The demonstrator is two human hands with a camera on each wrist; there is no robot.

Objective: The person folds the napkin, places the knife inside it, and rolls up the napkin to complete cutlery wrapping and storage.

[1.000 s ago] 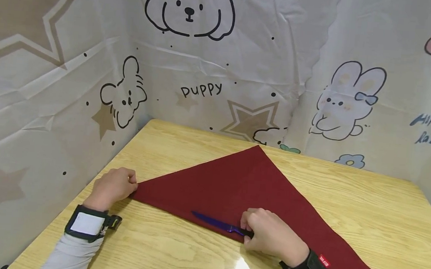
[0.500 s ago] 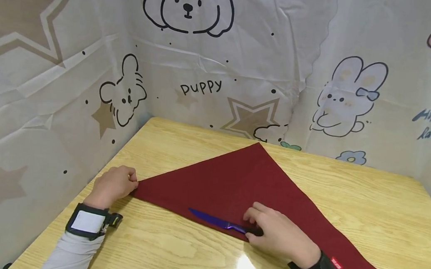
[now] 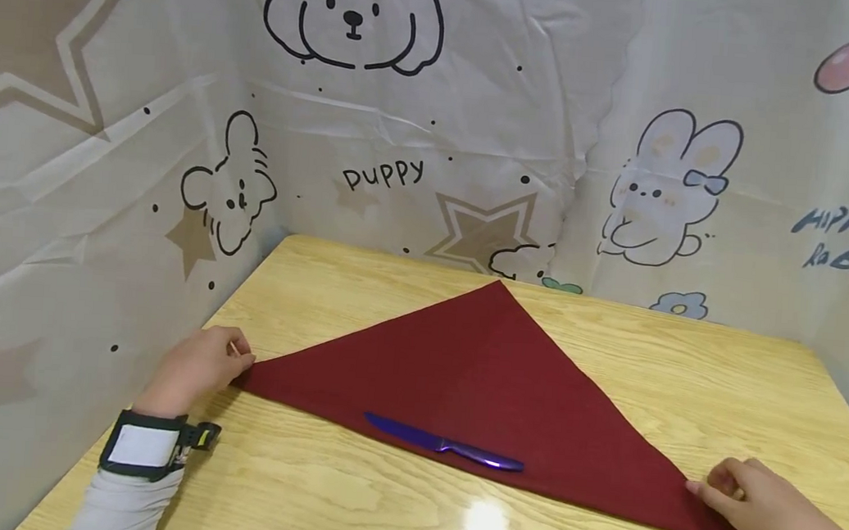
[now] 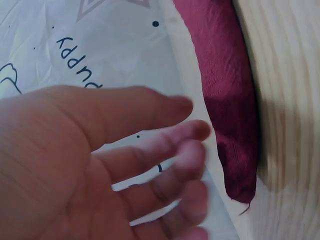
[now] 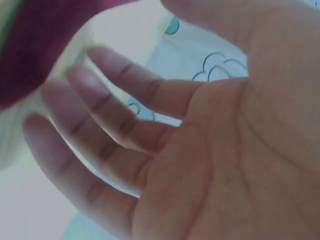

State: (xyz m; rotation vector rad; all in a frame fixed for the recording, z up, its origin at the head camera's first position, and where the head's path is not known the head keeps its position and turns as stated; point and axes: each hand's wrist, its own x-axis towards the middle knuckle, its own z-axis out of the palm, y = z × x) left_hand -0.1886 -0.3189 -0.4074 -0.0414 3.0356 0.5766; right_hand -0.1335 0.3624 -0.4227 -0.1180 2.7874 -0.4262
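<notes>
A dark red cloth [image 3: 462, 366], folded into a triangle, lies flat on the table with its point to the back. A purple-blue knife [image 3: 441, 444] rests along its front fold, blade to the left. My left hand [image 3: 199, 364] is at the cloth's left corner; the left wrist view shows the thumb and loosely bent fingers [image 4: 187, 160] just beside the cloth's narrow end [image 4: 232, 125], with nothing between them. Over the right corner hovers my right hand [image 3: 770, 507]; its fingers [image 5: 107, 107] are spread and relaxed in the right wrist view, beside the cloth edge [image 5: 40, 45].
The pale wood-grain table [image 3: 350, 490] runs back to a hanging fabric [image 3: 405, 116] printed with cartoon animals and stars, which also closes off the left side. A strapped wrist device [image 3: 142, 445] sits on the left forearm.
My right hand has let go of the knife's handle and moved right to the cloth's right corner. The knife now lies alone on the cloth. The left hand stays at the left corner.
</notes>
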